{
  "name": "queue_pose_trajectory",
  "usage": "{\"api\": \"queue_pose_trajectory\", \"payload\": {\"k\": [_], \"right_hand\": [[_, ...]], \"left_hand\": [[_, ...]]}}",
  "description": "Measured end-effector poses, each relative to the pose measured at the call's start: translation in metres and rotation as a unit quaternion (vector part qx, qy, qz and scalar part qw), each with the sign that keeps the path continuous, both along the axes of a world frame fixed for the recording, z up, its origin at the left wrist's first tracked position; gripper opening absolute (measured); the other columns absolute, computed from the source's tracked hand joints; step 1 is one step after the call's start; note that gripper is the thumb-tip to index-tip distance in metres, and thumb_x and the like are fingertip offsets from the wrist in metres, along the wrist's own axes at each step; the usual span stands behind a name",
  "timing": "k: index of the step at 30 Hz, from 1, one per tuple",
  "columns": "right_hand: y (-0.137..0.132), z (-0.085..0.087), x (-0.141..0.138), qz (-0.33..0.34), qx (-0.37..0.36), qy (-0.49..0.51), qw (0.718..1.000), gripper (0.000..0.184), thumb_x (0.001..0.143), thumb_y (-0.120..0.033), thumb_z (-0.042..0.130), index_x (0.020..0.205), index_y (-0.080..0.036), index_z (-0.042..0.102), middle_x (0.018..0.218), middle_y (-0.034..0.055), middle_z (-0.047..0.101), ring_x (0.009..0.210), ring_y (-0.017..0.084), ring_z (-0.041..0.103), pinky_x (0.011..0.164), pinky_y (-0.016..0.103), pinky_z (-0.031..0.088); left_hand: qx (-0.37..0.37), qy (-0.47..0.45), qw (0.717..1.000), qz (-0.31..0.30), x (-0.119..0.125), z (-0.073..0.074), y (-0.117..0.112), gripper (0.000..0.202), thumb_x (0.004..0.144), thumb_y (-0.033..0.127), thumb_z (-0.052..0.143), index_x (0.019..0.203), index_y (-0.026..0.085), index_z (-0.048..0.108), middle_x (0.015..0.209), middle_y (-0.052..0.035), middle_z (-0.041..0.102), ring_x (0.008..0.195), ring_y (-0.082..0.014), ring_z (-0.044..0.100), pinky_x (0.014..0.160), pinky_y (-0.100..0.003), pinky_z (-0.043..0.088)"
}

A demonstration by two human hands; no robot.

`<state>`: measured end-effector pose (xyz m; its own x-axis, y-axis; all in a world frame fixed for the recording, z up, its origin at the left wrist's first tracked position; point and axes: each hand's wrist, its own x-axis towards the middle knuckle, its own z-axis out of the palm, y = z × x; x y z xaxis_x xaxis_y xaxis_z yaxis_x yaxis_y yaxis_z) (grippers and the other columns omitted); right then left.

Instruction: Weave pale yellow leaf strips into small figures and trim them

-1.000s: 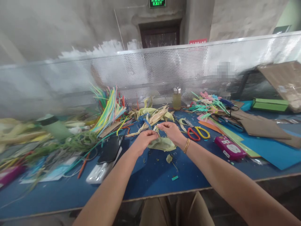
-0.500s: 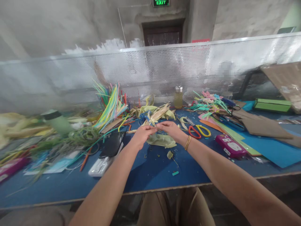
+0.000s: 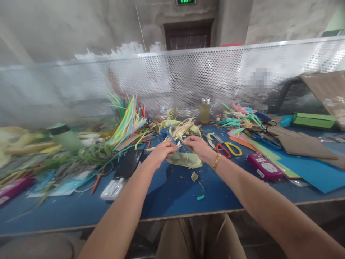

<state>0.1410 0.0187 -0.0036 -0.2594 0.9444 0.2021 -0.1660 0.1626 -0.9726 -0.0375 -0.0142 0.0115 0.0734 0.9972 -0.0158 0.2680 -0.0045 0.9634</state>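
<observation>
Fingers pinched, my left hand (image 3: 164,153) is over the middle of the blue table. Facing it, my right hand (image 3: 198,145) is pinched too, with a small gap between the fingertips. Thin pale strands and whitish bits show at the fingertips, too fine to make out clearly. Just behind the hands lies a heap of dried corn husks (image 3: 185,128) with a tangle of blue string (image 3: 166,133) on its left. Below the fingers rests a pale green husk piece (image 3: 185,160), partly hidden by my hands. Scissors (image 3: 229,149) with red and yellow handles lie right of my right hand.
Left are a bundle of coloured pipe cleaners (image 3: 128,120), a black phone (image 3: 128,163), a white case (image 3: 113,189) and a green bottle (image 3: 66,138). Right are a purple box (image 3: 265,167), coloured paper (image 3: 309,174) and cardboard (image 3: 304,142). A glass jar (image 3: 205,111) stands behind.
My hands were touching at the fingertips and have now drawn slightly apart, the right one moving up and to the right. The objects on the table stay put.
</observation>
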Motion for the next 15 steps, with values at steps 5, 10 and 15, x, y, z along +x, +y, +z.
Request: {"api": "queue_pose_trajectory", "payload": {"k": [5, 10, 15], "right_hand": [[0.002, -0.001, -0.001, -0.02, -0.037, 0.036, 0.998, 0.026, 0.059, -0.036, 0.077, 0.068, -0.018, 0.062, 0.056, -0.005, 0.051, 0.053, 0.007, 0.038, 0.052, 0.025, 0.027], [-0.001, -0.003, -0.004, -0.004, 0.007, 0.026, 1.0, 0.027, 0.059, -0.039, 0.078, 0.068, -0.017, 0.066, 0.059, -0.0037, 0.056, 0.056, 0.008, 0.043, 0.059, 0.026, 0.036], [-0.006, -0.002, -0.006, 0.002, 0.018, -0.023, 1.0, 0.026, 0.061, -0.038, 0.077, 0.07, -0.015, 0.069, 0.066, 0.0007, 0.065, 0.063, 0.011, 0.052, 0.067, 0.028, 0.042]], "left_hand": [[0.02, 0.106, 0.994, -0.018, -0.004, 0.002, -0.001, 0.012, 0.062, 0.027, 0.066, 0.067, 0.017, 0.066, 0.064, 0.0, 0.058, 0.061, -0.0134, 0.046, 0.057, -0.027, 0.03], [0.085, -0.05, 0.995, 0.02, 0.006, -0.001, 0.0, 0.034, 0.066, 0.041, 0.072, 0.089, 0.017, 0.065, 0.082, -0.0019, 0.064, 0.071, -0.0139, 0.053, 0.063, -0.025, 0.037], [0.1, -0.12, 0.987, -0.02, 0.011, -0.007, 0.002, 0.035, 0.059, 0.031, 0.08, 0.083, 0.017, 0.059, 0.078, 0.0011, 0.061, 0.067, -0.0107, 0.053, 0.063, -0.024, 0.038]]}}
